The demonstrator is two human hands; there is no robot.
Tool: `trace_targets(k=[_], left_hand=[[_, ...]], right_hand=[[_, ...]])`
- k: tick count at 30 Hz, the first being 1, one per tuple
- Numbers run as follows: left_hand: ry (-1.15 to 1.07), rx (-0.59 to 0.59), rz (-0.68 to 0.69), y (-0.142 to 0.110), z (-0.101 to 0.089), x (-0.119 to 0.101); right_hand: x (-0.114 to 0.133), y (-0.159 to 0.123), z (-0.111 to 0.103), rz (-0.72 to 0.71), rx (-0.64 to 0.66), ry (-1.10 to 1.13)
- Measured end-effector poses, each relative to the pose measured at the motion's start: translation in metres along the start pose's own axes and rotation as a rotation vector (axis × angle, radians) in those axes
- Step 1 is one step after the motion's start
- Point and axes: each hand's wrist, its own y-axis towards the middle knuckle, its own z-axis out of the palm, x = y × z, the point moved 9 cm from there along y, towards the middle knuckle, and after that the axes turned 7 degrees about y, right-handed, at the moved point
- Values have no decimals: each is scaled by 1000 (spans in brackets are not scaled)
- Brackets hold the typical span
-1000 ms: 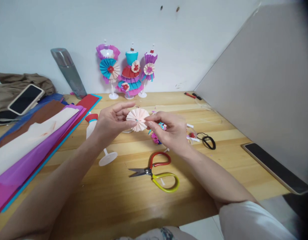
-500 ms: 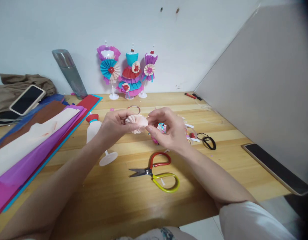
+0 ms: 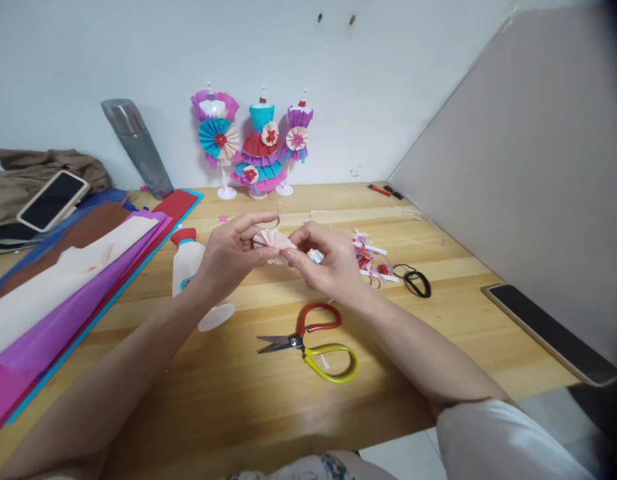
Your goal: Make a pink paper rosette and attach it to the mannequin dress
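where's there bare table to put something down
Bare wood shows between the scissors and the near edge of the table, and between the black band and the rightmost phone. Crowded: the left side, under coloured paper, and the scraps beside the right hand.

Left hand (image 3: 231,257) and right hand (image 3: 333,260) bare. Pale right sleeve (image 3: 488,437) ends near elbow. Pale garment (image 3: 293,469) shows dark print (image 3: 335,465).

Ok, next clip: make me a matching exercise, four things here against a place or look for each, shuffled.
1. pleated rosette
2. scissors
3. bottle
4. black loop

A. left of the dressed figures
B. on the table, right of the right hand
C. pale, held by the left hand and right hand
D. red and yellow handles

Pairs: 1-C, 2-D, 3-A, 4-B
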Motion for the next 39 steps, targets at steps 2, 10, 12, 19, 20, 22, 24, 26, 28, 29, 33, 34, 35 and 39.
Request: trace_targets(k=[2,10,12,19,20,22,24,26,28,29,33,34,35,39], left_hand=[[-1,8,-2,0,1,2],[-74,41,-100,4,4,13],[-85,74,-120,5,5,16],[-48,150,-67,9,-4,7],[-28,124,-45,10,-11,2],[49,37,3,11,-32,-11],[175,-109,31,10,-61,-25],[249,-239,55,6,-88,-39],[280,-324,63,1,-106,-49],[286,-346,64,-2,-111,-52],[332,-235,-1,-4,-96,-49],[353,-172,-34,-3,-88,-45],[375,-114,-65,-2,-80,-41],[437,-78,-95,-4,-74,-38]], right_hand=[[-6,1,2,47,20,58],[-28,2,7,280,45,293],[-31,2,10,317,58,349],[-28,4,-1,209,3,176],[-29,4,-2,196,6,132],[-28,2,1,146,51,23],[-24,-2,13,47,157,-128],[-21,-10,33,-67,300,-317],[-22,-19,51,-163,415,-493],[-22,-22,58,-209,451,-564],[-14,-30,70,-441,460,-704],[-14,-31,70,-474,467,-711],[-16,-32,72,-481,495,-713],[-39,-40,86,-339,820,-663]])
